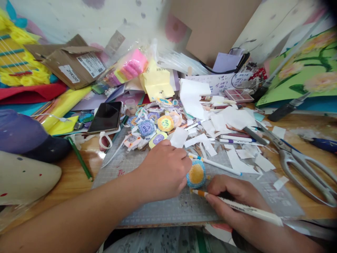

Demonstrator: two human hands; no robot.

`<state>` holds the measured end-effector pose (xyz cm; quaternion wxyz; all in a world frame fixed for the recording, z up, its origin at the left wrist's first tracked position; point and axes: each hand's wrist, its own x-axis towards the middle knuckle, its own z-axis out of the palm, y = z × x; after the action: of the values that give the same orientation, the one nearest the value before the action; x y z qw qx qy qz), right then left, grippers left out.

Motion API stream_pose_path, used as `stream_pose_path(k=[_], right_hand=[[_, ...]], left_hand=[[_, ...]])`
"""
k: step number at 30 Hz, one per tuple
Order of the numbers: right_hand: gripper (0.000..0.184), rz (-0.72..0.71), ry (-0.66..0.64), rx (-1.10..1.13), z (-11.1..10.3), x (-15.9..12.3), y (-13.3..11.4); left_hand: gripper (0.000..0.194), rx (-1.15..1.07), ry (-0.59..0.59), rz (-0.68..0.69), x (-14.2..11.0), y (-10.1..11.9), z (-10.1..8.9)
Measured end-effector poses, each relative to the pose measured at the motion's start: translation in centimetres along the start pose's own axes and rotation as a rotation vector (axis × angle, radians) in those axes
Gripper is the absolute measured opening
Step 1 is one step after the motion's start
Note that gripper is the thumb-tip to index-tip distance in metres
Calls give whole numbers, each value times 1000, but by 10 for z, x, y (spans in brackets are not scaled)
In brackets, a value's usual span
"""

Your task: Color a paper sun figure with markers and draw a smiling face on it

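Note:
My left hand [163, 171] has its fingers curled at the left edge of a small round badge [197, 174], orange in the middle with a light blue textured rim. Those fingertips are partly hidden behind the hand. A white marker with an orange tip [250, 211] is in my right hand [234, 196], its point just below the badge and apart from it. Under both hands lies a grey cutting mat [147, 211]. Behind the badge rests a white pen with a blue end [221, 166]. Several similar coloured badges [146, 128] are heaped past my left hand.
Large scissors [297, 158] lie at the right among white paper scraps [237, 117]. A black phone [105, 116] and a green pencil [80, 159] are at the left. Further back stand a cardboard box [71, 63] and a bag of coloured clay-like blocks [129, 66].

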<state>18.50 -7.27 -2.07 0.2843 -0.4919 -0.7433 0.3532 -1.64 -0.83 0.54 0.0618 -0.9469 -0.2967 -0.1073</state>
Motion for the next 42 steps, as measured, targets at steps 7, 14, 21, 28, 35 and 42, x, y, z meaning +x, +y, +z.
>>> stream_pose_path(k=[7,14,21,28,35,42], right_hand=[[17,-40,-10,-4,0,-3,1],[21,-34,-6,1,-1,-3,1],[24,7,11,-38,-3,-3,0],[22,54,-2,-8,-2,-4,5],[22,143,196,426,-12,-7,15],[23,199,368,594,-43,2,13]], left_hand=[[8,3,4,-1,0,0,0],[8,1,-13,-7,0,0,1],[6,-31,-44,-29,0,0,0],[7,-31,-61,-41,0,0,0],[7,-170,-205,-66,3,-8,-2],[18,-182,-298,16,7,-23,-6]])
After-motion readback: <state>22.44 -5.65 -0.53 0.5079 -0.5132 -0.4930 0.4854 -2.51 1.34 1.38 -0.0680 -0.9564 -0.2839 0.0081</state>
